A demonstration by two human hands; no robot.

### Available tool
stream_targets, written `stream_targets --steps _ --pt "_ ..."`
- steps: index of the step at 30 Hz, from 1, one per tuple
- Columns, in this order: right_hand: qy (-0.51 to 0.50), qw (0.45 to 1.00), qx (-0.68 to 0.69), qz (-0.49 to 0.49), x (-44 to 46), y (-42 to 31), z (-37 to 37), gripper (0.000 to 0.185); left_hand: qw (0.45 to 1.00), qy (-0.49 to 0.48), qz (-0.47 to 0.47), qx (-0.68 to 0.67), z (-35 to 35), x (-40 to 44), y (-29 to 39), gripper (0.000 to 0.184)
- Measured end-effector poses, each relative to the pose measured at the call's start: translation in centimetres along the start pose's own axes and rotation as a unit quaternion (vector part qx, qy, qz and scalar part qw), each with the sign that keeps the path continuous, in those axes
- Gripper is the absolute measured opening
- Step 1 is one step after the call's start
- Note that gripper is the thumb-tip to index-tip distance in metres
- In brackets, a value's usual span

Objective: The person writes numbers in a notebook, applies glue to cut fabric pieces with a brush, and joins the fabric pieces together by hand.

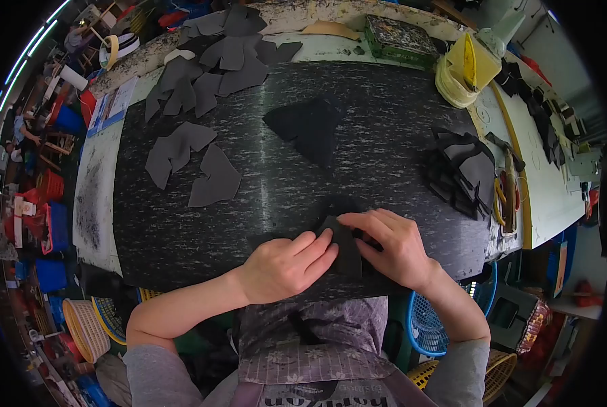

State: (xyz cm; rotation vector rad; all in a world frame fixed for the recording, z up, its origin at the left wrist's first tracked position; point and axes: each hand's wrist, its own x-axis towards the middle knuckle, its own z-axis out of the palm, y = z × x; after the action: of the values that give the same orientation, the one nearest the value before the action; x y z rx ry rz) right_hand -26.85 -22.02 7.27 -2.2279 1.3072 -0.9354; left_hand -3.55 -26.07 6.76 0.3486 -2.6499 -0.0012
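A small dark grey piece of sheet material (348, 254) lies at the near edge of the black work mat (263, 224), between my hands. My left hand (283, 266) presses its bent fingers against the left side of the piece. The fingers of my right hand (393, 245) are curled and pinch its upper right edge. Part of the piece is hidden under the fingertips. Farther up the mat lies a black, roughly triangular piece (309, 129). Two loose grey cut pieces (215, 178) lie to the left.
Many grey cut pieces (232, 57) overlap at the back left. A pile of black-edged pieces (463, 169) sits at right, beside a hammer (510, 176) and an orange-handled tool (499, 201). A yellow container (456, 85) and a stained green box (402, 42) stand behind. Baskets (429, 325) are below.
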Motion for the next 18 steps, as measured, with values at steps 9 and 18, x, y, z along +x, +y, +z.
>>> stream_targets --steps 9,18 --pt "0.08 0.995 -0.054 -0.013 0.1 -0.4 -0.3 0.03 0.991 -0.091 0.015 0.099 -0.9 0.6 1.3 0.037" --pt "0.056 0.986 -0.153 0.018 -0.3 -0.1 -3.2 0.024 0.998 -0.04 0.003 0.051 -0.6 -0.4 0.7 0.035"
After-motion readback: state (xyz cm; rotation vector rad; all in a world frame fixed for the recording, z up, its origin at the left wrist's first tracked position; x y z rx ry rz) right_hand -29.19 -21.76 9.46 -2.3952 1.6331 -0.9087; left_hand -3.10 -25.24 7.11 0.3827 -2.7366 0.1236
